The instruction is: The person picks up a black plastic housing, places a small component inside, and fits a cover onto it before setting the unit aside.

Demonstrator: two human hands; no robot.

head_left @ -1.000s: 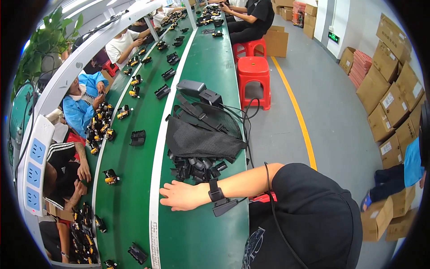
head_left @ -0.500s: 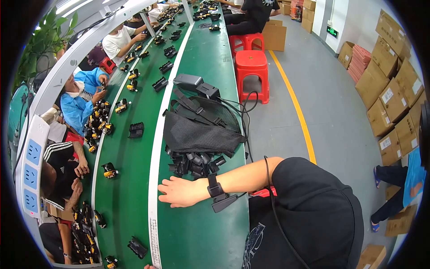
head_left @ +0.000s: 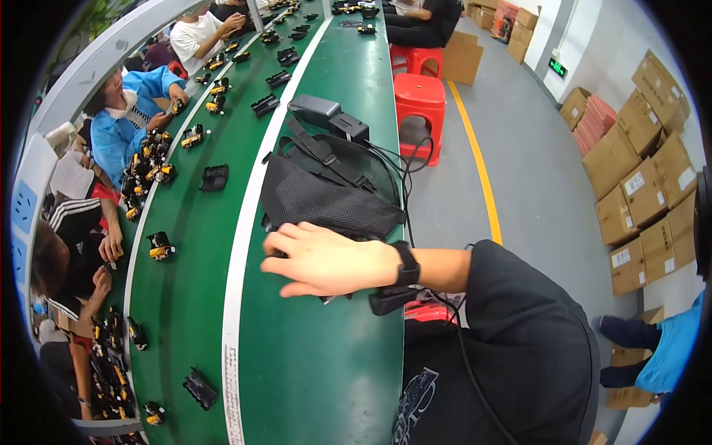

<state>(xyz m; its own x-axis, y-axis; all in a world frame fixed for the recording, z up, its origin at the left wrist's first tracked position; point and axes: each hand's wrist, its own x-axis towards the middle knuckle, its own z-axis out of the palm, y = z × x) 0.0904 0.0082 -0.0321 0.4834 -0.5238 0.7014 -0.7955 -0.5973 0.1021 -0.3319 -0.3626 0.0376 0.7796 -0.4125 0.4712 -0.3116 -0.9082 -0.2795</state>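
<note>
My right hand (head_left: 326,259) reaches out over the green table (head_left: 311,371), palm down with its fingers spread and slightly bent. No held object shows in it. A dark wrist strap (head_left: 406,265) with a small black device circles the wrist. The hand lies just in front of a black mesh bag (head_left: 326,193) and covers most of a heap of black plastic parts there. Whether the fingers touch those parts is hidden. My left hand is out of view.
Along the green belt (head_left: 185,245) lie black plastic shells (head_left: 215,178) and yellow-black assemblies (head_left: 159,246). Co-workers sit opposite, one in a blue smock (head_left: 133,111). Black cables hang off the table edge by a red stool (head_left: 420,96). Cartons (head_left: 638,178) stand stacked at right.
My right hand has moved from beside the heap of black parts to over it, now covering it. Fingertips at the lower edge have left the view. The whole view has shifted slightly.
</note>
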